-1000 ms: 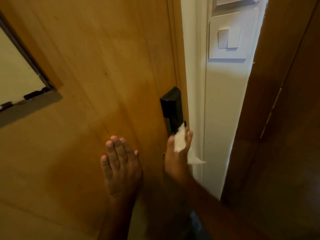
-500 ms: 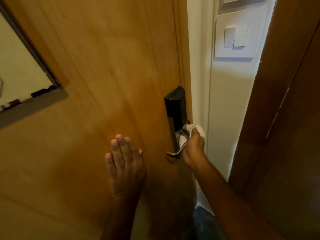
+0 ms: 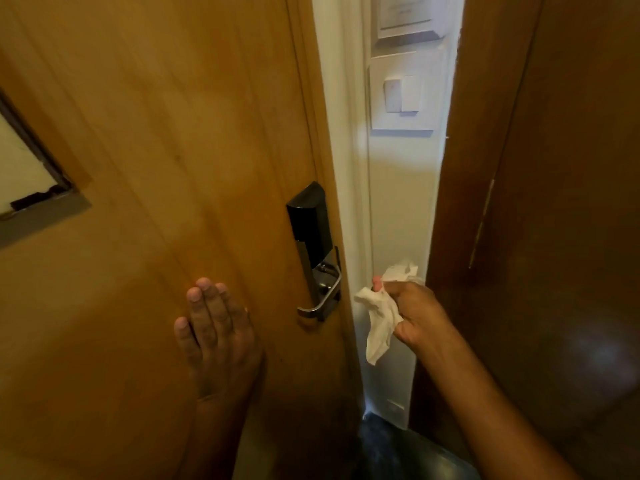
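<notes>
A light wooden door [image 3: 166, 150] fills the left of the view. On its right edge sits a black electronic lock [image 3: 309, 225] with a silver lever handle [image 3: 323, 297] below it. My left hand [image 3: 216, 334] presses flat on the door, fingers straight, left of the handle. My right hand [image 3: 414, 317] grips a crumpled white tissue [image 3: 379, 317] in front of the white wall, a short way right of the handle and apart from it.
A white wall strip [image 3: 398, 209] carries a double light switch [image 3: 401, 93] and a framed plate [image 3: 407, 15] above. A dark wooden panel [image 3: 554, 202] stands at the right. A framed notice [image 3: 24, 174] is fixed on the door's left. Dark floor [image 3: 398, 448] shows below.
My right hand, which was wiping the lever handle with the tissue, has pulled away to the right. My left hand has stayed flat on the door.
</notes>
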